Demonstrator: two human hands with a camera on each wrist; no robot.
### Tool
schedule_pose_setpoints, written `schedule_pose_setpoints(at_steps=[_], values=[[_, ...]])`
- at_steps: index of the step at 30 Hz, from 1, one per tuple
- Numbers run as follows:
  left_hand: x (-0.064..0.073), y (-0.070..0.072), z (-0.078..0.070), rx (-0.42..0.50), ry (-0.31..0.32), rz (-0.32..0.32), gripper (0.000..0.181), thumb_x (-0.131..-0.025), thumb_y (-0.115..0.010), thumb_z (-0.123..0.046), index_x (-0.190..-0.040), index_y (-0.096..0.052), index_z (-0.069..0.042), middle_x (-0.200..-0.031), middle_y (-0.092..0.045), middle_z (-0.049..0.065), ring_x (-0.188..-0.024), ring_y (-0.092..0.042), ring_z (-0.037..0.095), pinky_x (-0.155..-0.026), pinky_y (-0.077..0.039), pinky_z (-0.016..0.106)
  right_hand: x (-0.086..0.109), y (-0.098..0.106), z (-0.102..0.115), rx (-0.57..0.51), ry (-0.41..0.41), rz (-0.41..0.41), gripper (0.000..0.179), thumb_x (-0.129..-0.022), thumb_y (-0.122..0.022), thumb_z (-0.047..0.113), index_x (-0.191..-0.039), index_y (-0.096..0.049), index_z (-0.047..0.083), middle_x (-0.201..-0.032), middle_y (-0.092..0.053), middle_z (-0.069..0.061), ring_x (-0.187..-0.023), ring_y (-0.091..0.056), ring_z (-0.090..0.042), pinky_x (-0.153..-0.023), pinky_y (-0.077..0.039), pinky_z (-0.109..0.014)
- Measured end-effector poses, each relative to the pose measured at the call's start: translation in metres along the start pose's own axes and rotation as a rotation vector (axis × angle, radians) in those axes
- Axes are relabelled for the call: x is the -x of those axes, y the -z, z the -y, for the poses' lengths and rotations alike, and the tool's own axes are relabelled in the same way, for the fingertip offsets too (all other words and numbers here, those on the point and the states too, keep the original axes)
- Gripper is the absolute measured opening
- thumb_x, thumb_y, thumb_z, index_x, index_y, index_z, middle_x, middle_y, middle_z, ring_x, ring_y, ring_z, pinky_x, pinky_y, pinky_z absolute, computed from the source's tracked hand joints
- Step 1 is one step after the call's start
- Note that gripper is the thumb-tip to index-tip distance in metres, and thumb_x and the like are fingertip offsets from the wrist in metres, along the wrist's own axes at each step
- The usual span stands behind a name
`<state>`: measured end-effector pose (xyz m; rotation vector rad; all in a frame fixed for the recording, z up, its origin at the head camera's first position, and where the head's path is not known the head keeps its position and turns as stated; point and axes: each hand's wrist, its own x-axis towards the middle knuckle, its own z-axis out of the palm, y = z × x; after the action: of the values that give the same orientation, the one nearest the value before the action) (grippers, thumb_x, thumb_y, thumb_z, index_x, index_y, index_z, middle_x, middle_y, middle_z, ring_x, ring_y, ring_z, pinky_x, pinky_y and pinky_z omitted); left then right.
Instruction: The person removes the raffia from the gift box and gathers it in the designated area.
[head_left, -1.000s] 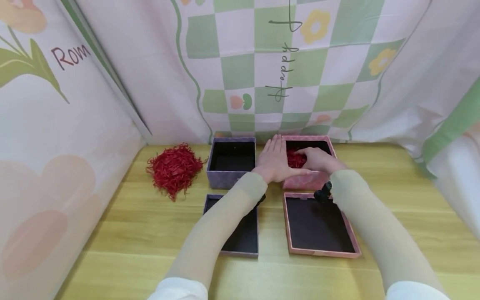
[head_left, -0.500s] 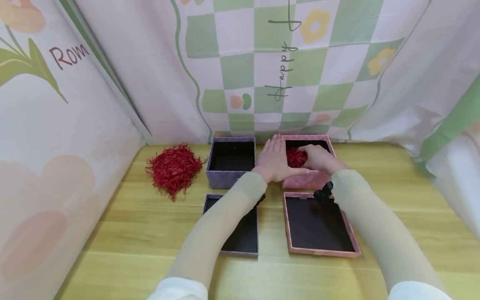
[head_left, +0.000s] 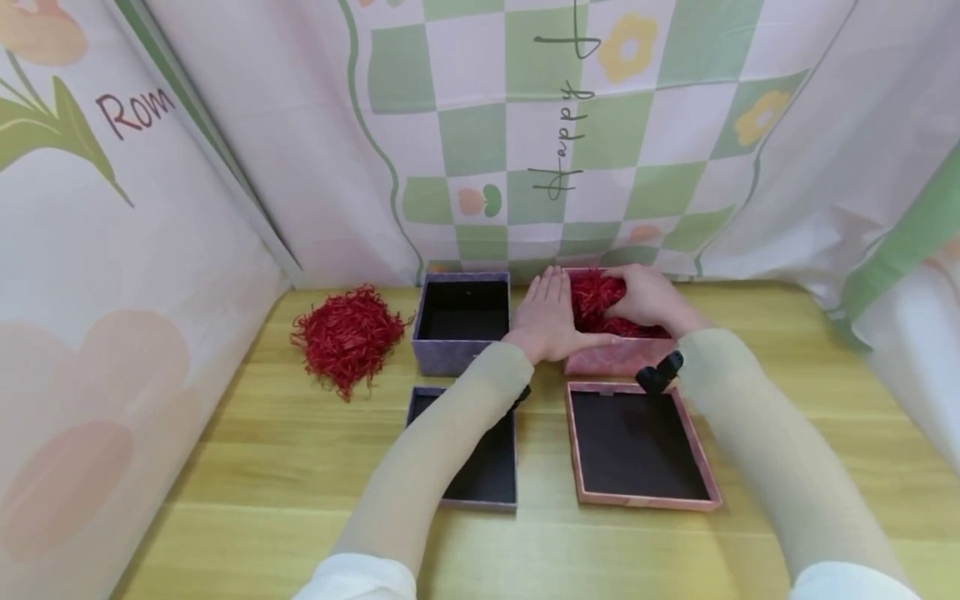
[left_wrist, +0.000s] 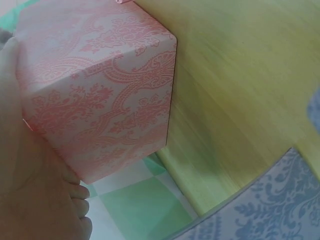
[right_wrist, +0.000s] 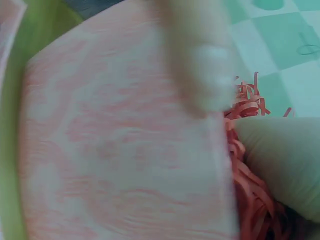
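Observation:
In the head view a pink patterned box (head_left: 618,357) stands at the back right, holding red shredded paper (head_left: 597,302). My right hand (head_left: 651,298) pinches a tuft of that paper, which bulges up to the rim; in the right wrist view the curly strips (right_wrist: 252,200) press against my thumb. My left hand (head_left: 546,321) lies along the box's left side with straight fingers, its thumb on the front rim. From the left wrist view, the same hand (left_wrist: 42,185) touches the top edge of the pink box (left_wrist: 115,100). Paper deeper inside is partly hidden by my right hand.
A purple box (head_left: 453,358) with a dark interior stands just left of my left hand. Beyond it is a pile of red shredded paper (head_left: 348,337). A purple lid (head_left: 487,467) lies partly under my left arm; a pink lid (head_left: 641,446) lies before the pink box. A curtain (head_left: 480,133) hangs behind.
My right hand has come up and slightly right inside the pink box, drawing the red shredded paper higher and spreading it. The left hand stays in place.

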<state>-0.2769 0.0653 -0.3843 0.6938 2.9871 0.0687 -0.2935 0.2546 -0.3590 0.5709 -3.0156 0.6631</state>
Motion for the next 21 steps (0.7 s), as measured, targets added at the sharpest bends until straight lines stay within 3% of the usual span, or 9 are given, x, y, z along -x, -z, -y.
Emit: schedule_pose_setpoints(at_steps=[5,10,16,21], values=[[-0.001,-0.001,0.0,-0.018,0.0,-0.008,0.129,-0.077,-0.027,-0.097,-0.163,0.0,-0.006,-0.17,0.001,0.01,-0.154,0.006,0.022,-0.121,0.006,0.032,0.004,0.026,0.004,-0.021,-0.034,-0.006,0.062,-0.081,-0.082,0.01,-0.135,-0.057,-0.008,-0.13,-0.058,-0.033,-0.113,-0.057,-0.052,-0.095,-0.047,-0.062],[0.0,0.0,0.0,-0.006,0.001,-0.01,0.131,-0.076,-0.028,-0.098,-0.163,0.001,-0.005,-0.17,0.002,0.011,-0.154,0.007,0.022,-0.121,0.006,0.032,0.012,0.056,0.008,-0.037,-0.021,-0.084,0.065,-0.08,-0.083,0.009,-0.136,-0.057,-0.008,-0.14,-0.051,-0.032,-0.121,-0.049,-0.054,-0.099,-0.042,-0.064],[0.002,0.0,0.0,-0.007,-0.006,-0.004,0.13,-0.077,-0.027,-0.098,-0.163,0.002,-0.005,-0.17,0.003,0.011,-0.154,0.009,0.022,-0.121,0.008,0.031,0.028,0.085,0.003,-0.075,-0.071,-0.118,0.067,-0.083,-0.081,0.007,-0.141,-0.051,-0.009,-0.132,-0.055,-0.037,-0.115,-0.054,-0.05,-0.097,-0.043,-0.062],[0.001,-0.003,0.001,0.006,-0.018,-0.015,0.131,-0.075,-0.026,-0.099,-0.163,0.002,-0.006,-0.17,0.002,0.011,-0.154,0.008,0.022,-0.121,0.009,0.031,0.046,0.097,-0.015,-0.076,-0.123,-0.139,0.066,-0.086,-0.079,0.008,-0.142,-0.05,-0.009,-0.13,-0.054,-0.039,-0.11,-0.055,-0.05,-0.095,-0.043,-0.063]])
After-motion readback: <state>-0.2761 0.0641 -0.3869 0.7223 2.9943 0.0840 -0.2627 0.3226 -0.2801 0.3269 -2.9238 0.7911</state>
